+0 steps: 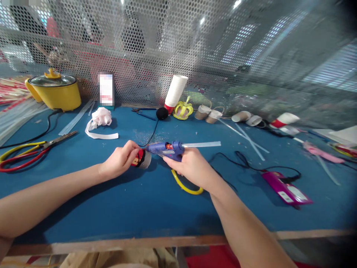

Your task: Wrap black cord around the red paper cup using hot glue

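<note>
My left hand is closed on a short paper cup lying on its side, red and yellow at one end with a black band around it. A black string runs from the cup back to a black ball of yarn. In my right hand is a blue hot glue gun, its nozzle pointing left at the cup's upper edge. A clear glue stick sticks out of the gun's rear. Below my right hand shows a yellow scissor handle, the rest hidden.
Red-and-yellow-handled scissors, crumpled white ribbon and a yellow pot are on the left. Stacked paper cups, a yellow-ribbed pumpkin shape and small cardboard baskets stand behind. A purple packet lies right, by black cord.
</note>
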`<state>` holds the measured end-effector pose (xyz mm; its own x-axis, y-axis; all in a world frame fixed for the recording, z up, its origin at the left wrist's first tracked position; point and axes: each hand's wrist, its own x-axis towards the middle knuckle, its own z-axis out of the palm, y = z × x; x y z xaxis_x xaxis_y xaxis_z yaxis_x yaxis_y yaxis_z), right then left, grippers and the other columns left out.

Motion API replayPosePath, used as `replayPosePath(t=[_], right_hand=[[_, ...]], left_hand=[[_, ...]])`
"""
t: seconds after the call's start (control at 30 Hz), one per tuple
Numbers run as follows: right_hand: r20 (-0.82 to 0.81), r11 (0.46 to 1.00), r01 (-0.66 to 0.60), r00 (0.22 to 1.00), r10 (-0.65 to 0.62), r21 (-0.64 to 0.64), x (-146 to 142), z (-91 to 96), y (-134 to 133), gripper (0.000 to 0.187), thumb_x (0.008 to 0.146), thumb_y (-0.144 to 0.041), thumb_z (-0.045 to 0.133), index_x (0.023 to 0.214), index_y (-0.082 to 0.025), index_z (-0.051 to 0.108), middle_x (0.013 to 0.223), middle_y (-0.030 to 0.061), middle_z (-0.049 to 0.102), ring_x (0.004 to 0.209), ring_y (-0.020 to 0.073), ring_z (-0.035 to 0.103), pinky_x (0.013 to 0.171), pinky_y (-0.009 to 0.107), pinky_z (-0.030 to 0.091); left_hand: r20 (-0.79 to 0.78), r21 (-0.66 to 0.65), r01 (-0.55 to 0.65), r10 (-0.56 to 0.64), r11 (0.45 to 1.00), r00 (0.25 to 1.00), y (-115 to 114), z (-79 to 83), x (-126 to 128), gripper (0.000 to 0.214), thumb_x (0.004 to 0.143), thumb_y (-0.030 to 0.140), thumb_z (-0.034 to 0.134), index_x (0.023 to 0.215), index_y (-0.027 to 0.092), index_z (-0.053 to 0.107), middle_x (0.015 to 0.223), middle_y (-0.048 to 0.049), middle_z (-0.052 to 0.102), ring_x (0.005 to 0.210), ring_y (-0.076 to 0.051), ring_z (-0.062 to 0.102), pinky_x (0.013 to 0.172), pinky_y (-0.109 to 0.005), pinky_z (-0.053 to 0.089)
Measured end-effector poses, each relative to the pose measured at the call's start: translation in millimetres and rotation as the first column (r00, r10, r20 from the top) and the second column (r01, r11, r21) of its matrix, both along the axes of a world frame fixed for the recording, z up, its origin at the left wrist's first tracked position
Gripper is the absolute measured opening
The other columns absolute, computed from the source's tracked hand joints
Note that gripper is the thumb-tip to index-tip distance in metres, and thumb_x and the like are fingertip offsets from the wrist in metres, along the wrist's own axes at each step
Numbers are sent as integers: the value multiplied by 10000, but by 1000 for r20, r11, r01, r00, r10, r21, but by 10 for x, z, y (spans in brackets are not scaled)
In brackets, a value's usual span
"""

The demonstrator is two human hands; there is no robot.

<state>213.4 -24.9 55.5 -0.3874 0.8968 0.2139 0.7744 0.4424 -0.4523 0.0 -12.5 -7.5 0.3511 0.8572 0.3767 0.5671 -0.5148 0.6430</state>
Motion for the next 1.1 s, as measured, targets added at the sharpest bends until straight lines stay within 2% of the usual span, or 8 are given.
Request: replayPosePath(t=[0.23, 0.43, 0.73, 0.97, 1.1], right_hand=[[55, 1000, -7, 998, 6, 16, 25, 6, -97, 157, 762, -237, 532, 635, -175, 600, 642, 15, 664, 579, 162, 600, 568, 253, 432], [98, 999, 23, 995, -21, -23, 27, -17, -158, 169, 781, -295, 523, 736, -188, 646, 655, 25, 669, 601, 180, 607, 583, 266, 450], [121, 1000, 3, 993, -2, -8, -13, 12, -220, 161, 774, -255, 532, 860, -180, 644, 755, 37, 679, 676, 184, 617, 615, 255, 448], [73, 999, -18, 997, 21, -39, 13, -3, -171, 147, 778, -258, 523, 764, -172, 642, 706, 31, 673, 637, 176, 603, 601, 262, 436], [26, 1000, -15, 1000, 15, -13, 20, 4, -113, 137, 766, -242, 534, 689, -168, 620, 665, 21, 665, 604, 165, 597, 589, 259, 423]], left_hand=[[30, -23, -50, 51, 998, 998, 30, -4, 16, 195, 877, 309, 311, 869, 181, 458, 708, -11, 596, 570, -109, 536, 552, -217, 419], [31, -75, -77, 80, 994, 996, 34, 14, 28, 202, 876, 314, 313, 861, 178, 462, 674, -5, 575, 555, -114, 514, 544, -228, 402], [42, -106, -80, 85, 991, 996, 22, 15, 27, 218, 877, 326, 306, 870, 174, 461, 698, -14, 583, 579, -120, 519, 566, -238, 406], [40, -85, -83, 86, 993, 995, 32, 2, 26, 212, 876, 319, 314, 863, 173, 467, 678, -6, 579, 558, -115, 518, 542, -225, 404], [42, -44, -69, 70, 997, 997, 28, -2, 25, 185, 873, 300, 323, 864, 172, 456, 660, 4, 567, 541, -105, 510, 528, -214, 397]])
